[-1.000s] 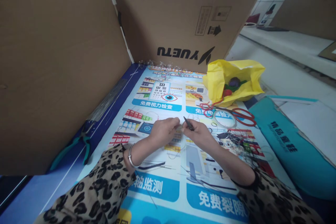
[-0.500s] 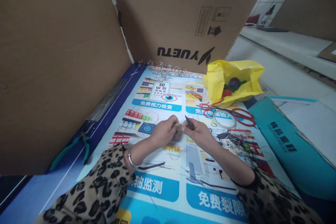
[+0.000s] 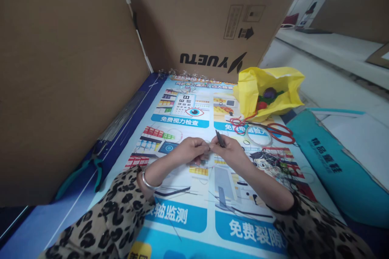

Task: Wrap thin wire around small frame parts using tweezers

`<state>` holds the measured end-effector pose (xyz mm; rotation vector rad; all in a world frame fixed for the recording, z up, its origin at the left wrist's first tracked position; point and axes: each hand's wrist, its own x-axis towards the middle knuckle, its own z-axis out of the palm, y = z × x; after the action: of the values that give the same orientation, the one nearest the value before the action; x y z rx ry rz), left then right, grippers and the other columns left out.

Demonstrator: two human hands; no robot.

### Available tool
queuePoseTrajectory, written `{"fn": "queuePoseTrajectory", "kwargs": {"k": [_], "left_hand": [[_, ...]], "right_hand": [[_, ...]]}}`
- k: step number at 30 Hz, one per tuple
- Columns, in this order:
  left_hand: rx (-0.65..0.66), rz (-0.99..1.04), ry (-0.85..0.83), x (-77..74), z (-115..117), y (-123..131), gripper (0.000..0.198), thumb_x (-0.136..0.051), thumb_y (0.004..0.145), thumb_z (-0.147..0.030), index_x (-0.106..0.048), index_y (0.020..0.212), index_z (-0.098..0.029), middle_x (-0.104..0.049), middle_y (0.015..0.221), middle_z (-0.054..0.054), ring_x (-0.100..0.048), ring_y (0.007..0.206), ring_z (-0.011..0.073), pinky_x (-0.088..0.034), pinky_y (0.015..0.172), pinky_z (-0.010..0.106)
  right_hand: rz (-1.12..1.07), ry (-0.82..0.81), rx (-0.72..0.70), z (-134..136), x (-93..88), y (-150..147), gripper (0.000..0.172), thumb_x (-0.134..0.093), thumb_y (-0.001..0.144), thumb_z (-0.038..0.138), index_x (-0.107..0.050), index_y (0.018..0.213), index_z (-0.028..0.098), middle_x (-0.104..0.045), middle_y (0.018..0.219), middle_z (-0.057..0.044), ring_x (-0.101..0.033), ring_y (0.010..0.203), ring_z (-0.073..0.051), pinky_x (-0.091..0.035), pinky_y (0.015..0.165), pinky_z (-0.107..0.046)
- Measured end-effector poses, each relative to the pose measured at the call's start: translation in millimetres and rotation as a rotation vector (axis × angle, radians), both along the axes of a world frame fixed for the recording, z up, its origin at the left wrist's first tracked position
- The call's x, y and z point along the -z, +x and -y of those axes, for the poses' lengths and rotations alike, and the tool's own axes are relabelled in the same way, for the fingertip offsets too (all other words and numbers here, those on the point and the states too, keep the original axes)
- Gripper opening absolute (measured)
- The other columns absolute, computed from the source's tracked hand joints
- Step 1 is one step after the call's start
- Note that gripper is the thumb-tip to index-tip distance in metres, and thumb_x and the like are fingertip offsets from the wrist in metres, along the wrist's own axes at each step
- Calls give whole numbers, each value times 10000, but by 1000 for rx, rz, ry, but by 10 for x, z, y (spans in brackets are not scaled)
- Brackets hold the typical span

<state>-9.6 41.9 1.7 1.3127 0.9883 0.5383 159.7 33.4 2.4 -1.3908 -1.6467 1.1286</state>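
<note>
Above the printed poster (image 3: 170, 226), my left hand (image 3: 192, 150) and my right hand (image 3: 229, 149) meet fingertip to fingertip. A thin wire (image 3: 209, 142), small and hard to make out, runs between the pinched fingers of both. Tucked in my right hand is a small dark pointed tool (image 3: 220, 139), its tip sticking up; its kind is not clear. Beyond my right hand lie red-handled scissors (image 3: 281, 132) and a roll of clear tape (image 3: 259, 135). Pliers with teal handles (image 3: 91, 166) rest at the left, well apart from my left hand.
Cardboard panels (image 3: 194, 16) stand at the left and back. A bundle of straight wires (image 3: 123, 115) lies along the left panel. Small wire pieces (image 3: 188, 79) are at the back. A yellow bag (image 3: 270, 91) holding coloured yarn and a teal box (image 3: 328, 166) stand at the right.
My left hand has turned slightly, its fingers now stretching further toward my right hand. The dark tool stays in my right hand. The view has shifted a little.
</note>
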Motion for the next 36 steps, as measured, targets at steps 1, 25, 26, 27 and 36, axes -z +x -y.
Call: {"fn": "queuePoseTrajectory", "kwargs": {"k": [1,25,26,27,36], "left_hand": [[8,-3,-19,-7,-3,-4,295,-557,734,-431,-501,690,-145,-528,550,-35,-503,385,59,-332,361,156],[6,27,14,7,-36,-36,253,-584,730,-369,-595,801,-126,-398,411,-82,-293,335,30,-217,366,179],[-3,8,27,-1,-43,-48,243,-573,739,-364,-588,805,-132,-399,412,-83,-293,334,32,-216,365,179],[-14,-16,39,-12,-51,-60,227,-557,751,-354,-582,810,-137,-402,412,-83,-294,333,35,-218,366,178],[-56,-496,640,-126,-89,-158,214,-471,787,-255,-658,886,-227,-676,853,-2,-581,745,127,-402,684,225]], "right_hand": [[1,-4,1,2,-2,-3,151,-543,703,339,-517,699,190,-461,574,47,-404,540,-99,-336,530,-234],[-102,0,-34,-16,-25,20,238,-511,751,417,-529,771,180,-523,643,22,-464,599,-110,-375,583,-239],[-50,13,-41,-22,-46,43,253,-484,771,432,-524,780,182,-530,647,19,-469,600,-112,-374,582,-239],[45,41,-55,-29,-72,69,261,-458,789,438,-524,778,185,-531,642,17,-469,593,-113,-365,571,-238],[1109,605,-114,-93,-146,239,132,-500,768,227,-626,783,191,-610,737,-49,-504,789,-196,-273,710,-306]]}}
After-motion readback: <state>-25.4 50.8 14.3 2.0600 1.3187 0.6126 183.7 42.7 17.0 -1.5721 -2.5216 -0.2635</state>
